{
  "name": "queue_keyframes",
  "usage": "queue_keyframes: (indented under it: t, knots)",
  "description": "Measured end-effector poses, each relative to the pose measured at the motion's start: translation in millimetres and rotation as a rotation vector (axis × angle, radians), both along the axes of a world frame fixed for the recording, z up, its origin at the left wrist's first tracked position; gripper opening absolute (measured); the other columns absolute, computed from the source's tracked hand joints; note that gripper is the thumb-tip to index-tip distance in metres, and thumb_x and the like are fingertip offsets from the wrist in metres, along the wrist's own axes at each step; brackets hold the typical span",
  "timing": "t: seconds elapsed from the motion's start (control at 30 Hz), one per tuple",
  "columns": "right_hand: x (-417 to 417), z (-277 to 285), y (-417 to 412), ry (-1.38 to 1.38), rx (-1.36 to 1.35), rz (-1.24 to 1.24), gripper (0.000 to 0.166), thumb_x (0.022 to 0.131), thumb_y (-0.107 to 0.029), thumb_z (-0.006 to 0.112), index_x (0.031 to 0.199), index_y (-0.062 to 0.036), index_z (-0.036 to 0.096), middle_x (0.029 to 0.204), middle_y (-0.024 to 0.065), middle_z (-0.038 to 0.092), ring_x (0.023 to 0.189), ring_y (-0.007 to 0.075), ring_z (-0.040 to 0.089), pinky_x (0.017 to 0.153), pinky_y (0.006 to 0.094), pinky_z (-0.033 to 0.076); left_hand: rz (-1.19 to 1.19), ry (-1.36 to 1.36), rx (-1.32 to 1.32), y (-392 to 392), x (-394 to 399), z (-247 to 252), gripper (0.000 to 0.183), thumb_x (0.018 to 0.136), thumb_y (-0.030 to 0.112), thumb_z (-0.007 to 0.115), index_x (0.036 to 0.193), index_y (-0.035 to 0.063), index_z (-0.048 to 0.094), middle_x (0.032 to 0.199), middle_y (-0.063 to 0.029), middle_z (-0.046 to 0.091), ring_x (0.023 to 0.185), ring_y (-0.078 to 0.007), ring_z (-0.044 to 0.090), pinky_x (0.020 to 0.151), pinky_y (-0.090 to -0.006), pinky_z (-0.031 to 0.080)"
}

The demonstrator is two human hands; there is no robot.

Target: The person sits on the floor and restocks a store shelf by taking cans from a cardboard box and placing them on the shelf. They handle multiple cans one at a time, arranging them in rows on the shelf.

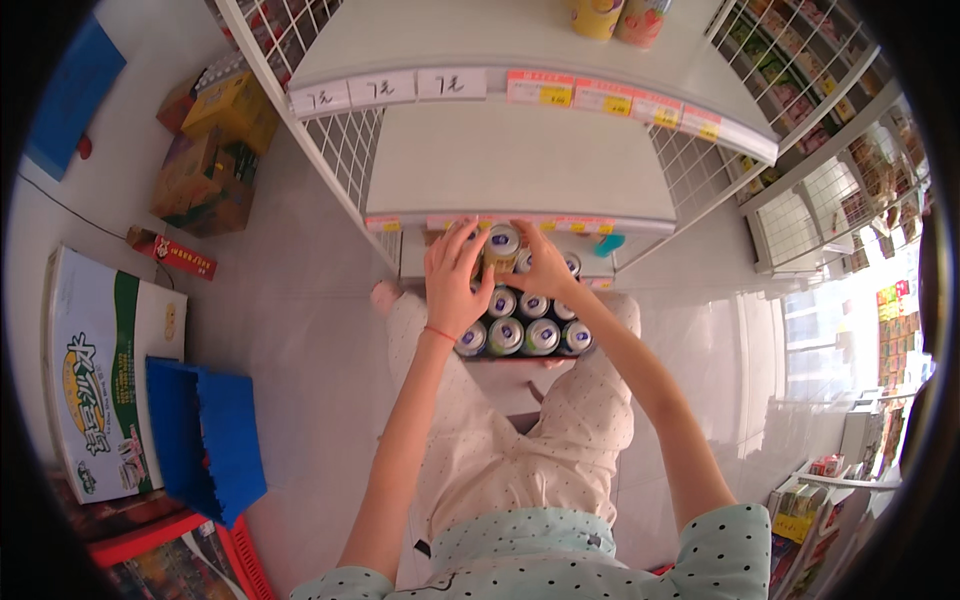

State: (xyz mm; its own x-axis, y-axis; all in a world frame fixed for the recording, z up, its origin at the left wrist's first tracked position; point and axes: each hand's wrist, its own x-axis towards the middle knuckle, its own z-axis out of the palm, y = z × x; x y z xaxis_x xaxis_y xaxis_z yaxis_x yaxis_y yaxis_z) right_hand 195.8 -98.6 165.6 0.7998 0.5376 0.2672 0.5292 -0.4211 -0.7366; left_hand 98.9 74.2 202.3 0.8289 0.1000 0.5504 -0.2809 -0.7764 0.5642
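A gold-sided drink can [502,253] with a silver lid stands between my two hands, taller in view than the cans around it. My right hand [546,264] curls around its right side, with thumb and fingers against it. Over the cans just left of it is my left hand [457,274], its fingers bent and a red string at the wrist. Those fingers partly hide another can, and whether they grip it is unclear. Several dark-sided cans [506,335] sit upright in rows between my knees, in a tray with a red front edge [517,359].
A white shelf [517,161] with price tags crosses just ahead; a higher shelf [465,41] overhangs it, carrying two containers [596,16]. Wire mesh panels [341,150] flank them. Cardboard boxes [206,180], a blue box [225,435] and a red crate [150,536] stand to the left.
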Motion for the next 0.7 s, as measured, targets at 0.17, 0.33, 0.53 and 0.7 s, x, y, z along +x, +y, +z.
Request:
queue_keyframes:
  t: [0.17, 0.33, 0.53, 0.7]
  knots:
    - [-4.7, 116.1, -19.9, -0.376, 0.226, -0.130, 0.039, 0.066, -0.016, 0.082, 0.098, -0.0009, 0.064, 0.086, 0.0094, 0.069, 0.084, 0.0194, 0.068, 0.071, 0.0302, 0.054, 0.001, 0.062, 0.082, -2.4, 3.8, -0.2, 0.055, 0.079, 0.012, 0.066, 0.132, 0.0120, 0.053, 0.141, -0.0063, 0.047, 0.133, -0.0265, 0.041, 0.111, -0.0477, 0.027]
    - [67.2, 245.1, -22.0, -0.832, 0.451, -0.454, 0.040, 0.071, -0.013, 0.082, 0.101, -0.0019, 0.058, 0.092, 0.0089, 0.064, 0.077, 0.0201, 0.062, 0.066, 0.0302, 0.050, -0.062, 0.027, 0.096, -19.3, 2.4, -7.3, 0.051, 0.080, 0.013, 0.065, 0.130, 0.0111, 0.055, 0.140, -0.0062, 0.048, 0.132, -0.0236, 0.043, 0.111, -0.0479, 0.026]
    - [146.7, 324.6, -1.9, -0.659, 0.126, -0.796, 0.067, 0.068, -0.045, 0.082, 0.112, -0.0020, 0.056, 0.108, 0.0123, 0.056, 0.098, 0.0263, 0.059, 0.073, 0.0385, 0.050, -0.108, 0.062, 0.168, -33.8, -4.1, -4.8, 0.048, 0.081, 0.012, 0.064, 0.129, 0.0120, 0.056, 0.137, -0.0058, 0.050, 0.129, -0.0215, 0.045, 0.110, -0.0505, 0.027]
    - [199.8, 345.8, -5.3, -0.830, 0.079, -0.888, 0.067, 0.077, -0.056, 0.068, 0.121, -0.0055, 0.059, 0.131, 0.0164, 0.047, 0.121, 0.0358, 0.048, 0.098, 0.0487, 0.039, -0.104, 0.051, 0.122, -24.7, -18.2, -5.0, 0.052, 0.079, 0.013, 0.065, 0.130, 0.0123, 0.054, 0.138, -0.0054, 0.049, 0.129, -0.0219, 0.045, 0.110, -0.0489, 0.028]
